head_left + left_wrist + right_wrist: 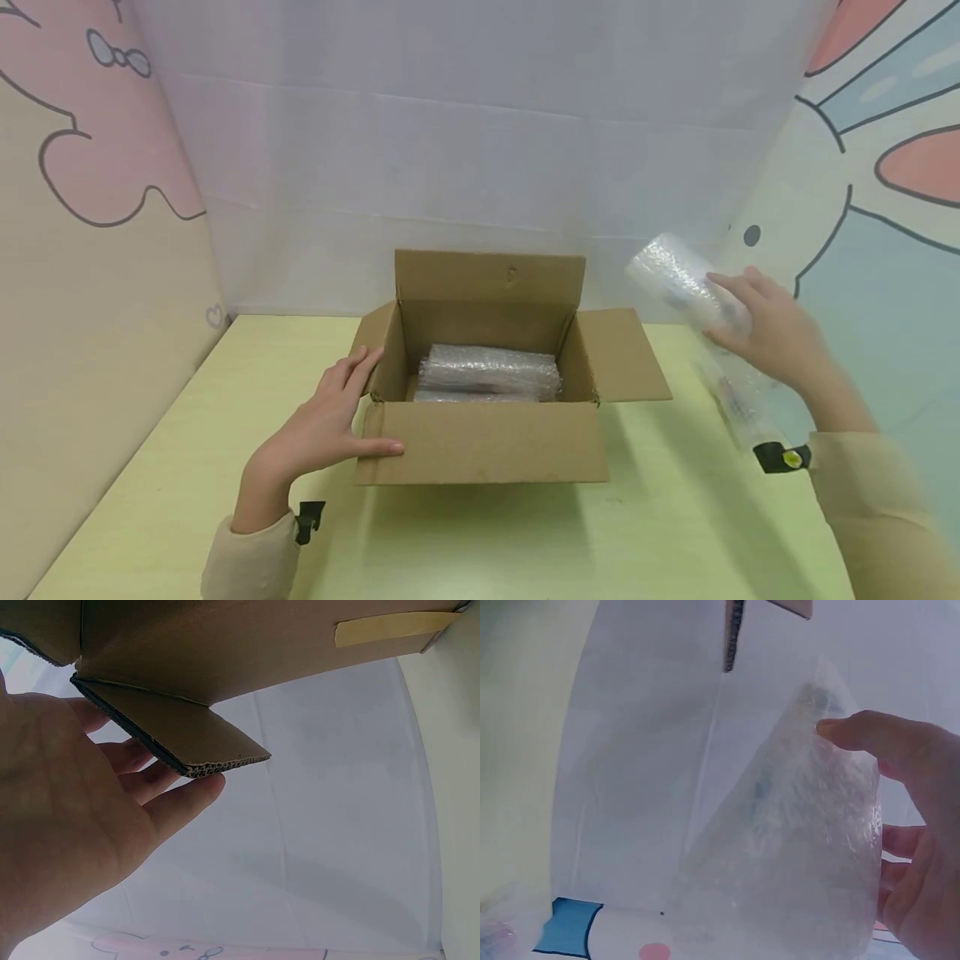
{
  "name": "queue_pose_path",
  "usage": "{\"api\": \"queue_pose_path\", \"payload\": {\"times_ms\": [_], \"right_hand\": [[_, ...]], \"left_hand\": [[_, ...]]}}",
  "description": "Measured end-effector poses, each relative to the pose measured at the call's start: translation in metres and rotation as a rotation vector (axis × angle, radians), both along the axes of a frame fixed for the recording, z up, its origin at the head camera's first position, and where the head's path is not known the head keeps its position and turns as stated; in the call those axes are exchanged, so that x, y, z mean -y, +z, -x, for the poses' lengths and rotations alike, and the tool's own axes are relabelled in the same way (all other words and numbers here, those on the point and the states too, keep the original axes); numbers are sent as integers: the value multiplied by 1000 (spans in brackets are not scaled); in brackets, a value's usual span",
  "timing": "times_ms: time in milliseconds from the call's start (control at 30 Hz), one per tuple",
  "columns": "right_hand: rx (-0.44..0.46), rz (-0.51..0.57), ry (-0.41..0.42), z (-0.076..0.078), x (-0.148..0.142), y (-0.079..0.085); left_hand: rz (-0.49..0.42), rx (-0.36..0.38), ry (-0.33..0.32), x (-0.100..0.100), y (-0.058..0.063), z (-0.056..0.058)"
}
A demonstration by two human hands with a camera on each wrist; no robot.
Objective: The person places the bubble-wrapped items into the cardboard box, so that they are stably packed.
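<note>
An open cardboard box point(480, 442) stands on the table with its flaps spread outward. Inside lie bubble-wrapped packages point(491, 369), side by side. My left hand point(322, 425) rests at the box's near left corner, thumb over the front flap and outstretched fingers against the left flap point(176, 727). To the right of the box, my right hand point(776, 333) grips a bubble-wrapped package point(678, 279) in the air, thumb on one side and fingers on the other. The wrap point(795, 847) blurs its contents.
Another bubble-wrapped item point(742, 408) lies on the table point(675, 533) below the right hand. A white sheet point(480, 167) hangs behind the box. Walls with cartoon drawings stand left and right.
</note>
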State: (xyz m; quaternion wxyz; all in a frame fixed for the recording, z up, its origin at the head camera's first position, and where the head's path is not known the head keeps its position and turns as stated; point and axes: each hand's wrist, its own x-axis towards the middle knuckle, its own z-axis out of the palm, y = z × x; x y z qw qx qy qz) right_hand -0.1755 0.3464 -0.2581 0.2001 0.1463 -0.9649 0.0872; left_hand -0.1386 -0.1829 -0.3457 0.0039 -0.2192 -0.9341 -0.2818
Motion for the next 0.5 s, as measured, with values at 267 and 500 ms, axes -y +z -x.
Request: {"api": "queue_pose_path", "payload": {"times_ms": [267,500], "right_hand": [[-95,3,235,2,40,32],[-88,-76,404,11,88,45]], "left_hand": [[0,3,-3,0,0,1],[-1,8,-1,0,0,1]]}}
